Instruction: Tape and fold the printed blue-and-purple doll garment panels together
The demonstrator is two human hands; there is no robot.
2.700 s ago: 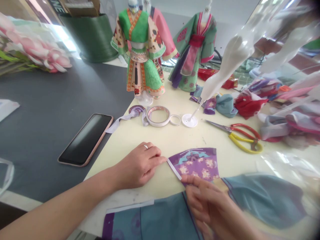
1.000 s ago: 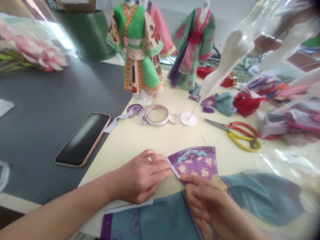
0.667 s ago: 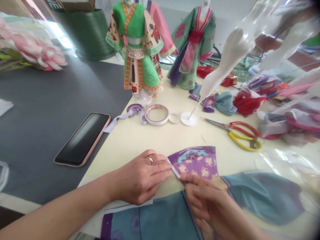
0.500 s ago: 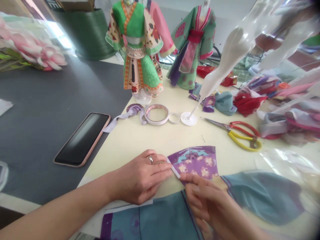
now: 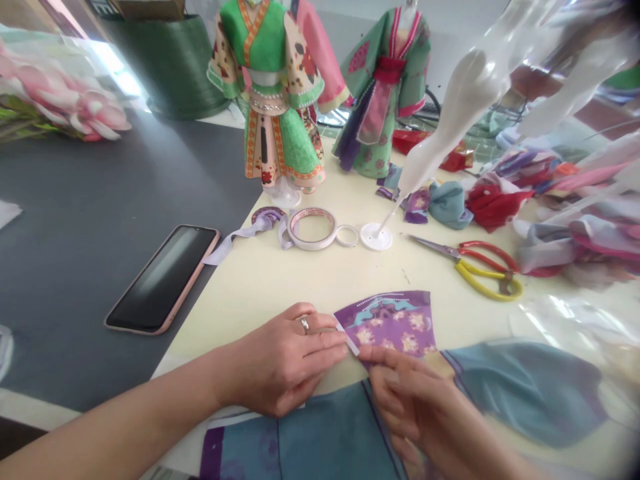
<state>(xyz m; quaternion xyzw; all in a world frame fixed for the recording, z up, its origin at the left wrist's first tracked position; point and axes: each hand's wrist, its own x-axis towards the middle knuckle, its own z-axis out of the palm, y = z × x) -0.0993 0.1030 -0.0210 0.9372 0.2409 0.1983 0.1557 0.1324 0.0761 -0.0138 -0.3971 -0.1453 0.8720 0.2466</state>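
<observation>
A purple flower-patterned fabric piece [image 5: 407,327] with a curved top edge lies on the pale work surface. Along its left edge runs a narrow white tape strip [image 5: 352,343]. My left hand [image 5: 290,357], a ring on one finger, rests with its fingers stretched flat against the strip's upper part. At the strip's lower end is the index fingertip of my right hand [image 5: 415,400], whose other fingers are curled; the thumb's contact is partly hidden. Beneath and between both hands spreads a blue garment piece [image 5: 330,433] with purple trim, continuing into a blue sleeve shape [image 5: 525,387] on the right.
Scissors [image 5: 467,260] with red and yellow handles lie behind my right hand. A tape roll [image 5: 313,230], a small ring [image 5: 347,235] and a white stand base [image 5: 377,237] sit farther back. A phone [image 5: 163,280] lies left. Dressed doll forms [image 5: 270,87] and fabric scraps [image 5: 500,200] stand behind.
My left hand's fingers have slid slightly right and down along the white strip, covering more of it. My right hand stays nearly in place.
</observation>
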